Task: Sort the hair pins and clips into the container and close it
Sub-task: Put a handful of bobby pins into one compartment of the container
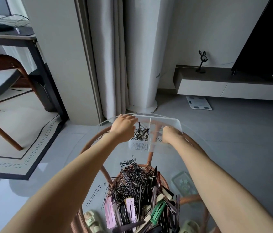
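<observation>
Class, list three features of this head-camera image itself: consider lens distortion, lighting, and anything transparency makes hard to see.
Head view: the wide-angle lens bends the curtain and stretches the forearms near the bottom edge; light is soft, without hard shadows; the clear container and glass tabletop nearly vanish, the rattan frame showing through.

Single view, head-worn, wide-angle. Looks forward and down across round glass table. Pile of pins and clips close under lens at bottom edge, container farther out mid-frame, floor, curtain, wall beyond.
</observation>
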Demonstrator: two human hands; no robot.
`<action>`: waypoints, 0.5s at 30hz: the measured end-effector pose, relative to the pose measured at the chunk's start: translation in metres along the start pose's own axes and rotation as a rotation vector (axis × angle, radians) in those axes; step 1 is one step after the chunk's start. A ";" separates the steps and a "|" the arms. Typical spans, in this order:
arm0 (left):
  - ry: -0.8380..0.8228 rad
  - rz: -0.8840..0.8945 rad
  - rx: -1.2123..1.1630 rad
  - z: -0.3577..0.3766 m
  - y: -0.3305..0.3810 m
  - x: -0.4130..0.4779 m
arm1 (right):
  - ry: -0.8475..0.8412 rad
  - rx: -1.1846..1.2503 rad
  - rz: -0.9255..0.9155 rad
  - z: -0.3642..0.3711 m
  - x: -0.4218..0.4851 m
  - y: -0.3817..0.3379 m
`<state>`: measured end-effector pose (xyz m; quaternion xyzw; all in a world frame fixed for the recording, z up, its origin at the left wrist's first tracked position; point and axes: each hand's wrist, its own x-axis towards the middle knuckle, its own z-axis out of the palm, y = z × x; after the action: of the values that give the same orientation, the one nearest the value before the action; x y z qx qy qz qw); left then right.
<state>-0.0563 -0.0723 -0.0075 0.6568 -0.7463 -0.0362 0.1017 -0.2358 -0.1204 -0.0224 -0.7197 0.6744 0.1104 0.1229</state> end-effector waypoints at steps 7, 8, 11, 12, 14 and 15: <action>-0.147 0.069 0.323 0.011 0.001 0.018 | 0.148 0.170 -0.060 -0.011 0.002 -0.001; -0.156 0.085 0.315 0.012 0.001 0.017 | 0.194 0.312 -0.031 -0.015 0.002 -0.004; -0.078 0.078 0.157 0.014 0.000 0.011 | 0.197 0.730 -0.023 -0.028 0.000 -0.024; -0.014 0.037 0.041 0.012 0.000 0.008 | 0.170 0.776 -0.038 -0.029 -0.002 -0.031; 0.105 -0.079 -0.157 0.006 -0.001 0.002 | 0.116 0.668 -0.069 -0.027 -0.004 -0.043; 0.149 -0.128 -0.204 0.002 -0.001 -0.002 | 0.128 0.573 -0.076 -0.025 -0.007 -0.047</action>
<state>-0.0552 -0.0703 -0.0104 0.6902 -0.6857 -0.0697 0.2204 -0.1893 -0.1195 0.0046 -0.6859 0.6570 -0.1350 0.2824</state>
